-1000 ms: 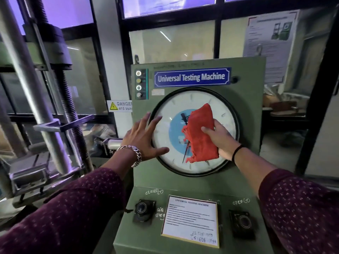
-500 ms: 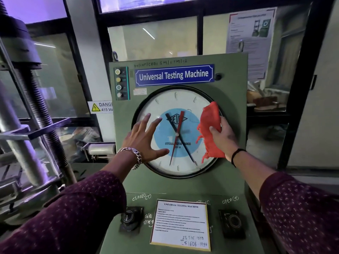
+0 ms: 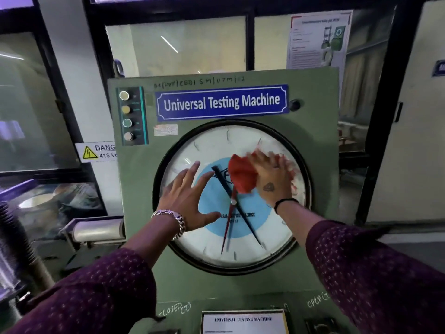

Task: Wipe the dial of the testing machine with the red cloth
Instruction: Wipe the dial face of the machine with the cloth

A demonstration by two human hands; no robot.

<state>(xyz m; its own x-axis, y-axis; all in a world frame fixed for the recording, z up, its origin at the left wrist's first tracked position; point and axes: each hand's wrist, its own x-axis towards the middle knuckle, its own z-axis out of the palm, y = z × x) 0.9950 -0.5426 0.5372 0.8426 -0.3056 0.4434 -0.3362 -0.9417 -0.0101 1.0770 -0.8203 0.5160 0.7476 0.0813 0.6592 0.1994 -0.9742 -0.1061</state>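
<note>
The right hand [image 3: 271, 179] presses the bunched red cloth [image 3: 242, 175] against the upper right of the dial [image 3: 209, 145] on the green testing machine [image 3: 313, 112], blurred. The left hand [image 3: 186, 201], fingers spread wide, rests flat on the glass's left side.

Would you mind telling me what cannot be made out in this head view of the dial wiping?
- Round white dial, upper right: hidden behind the right hand and motion-blurred red cloth.
- Dial's left part: hidden under the spread left hand.
- White instruction plate: cut off by the bottom edge.
- Wall poster: text too small.
</note>
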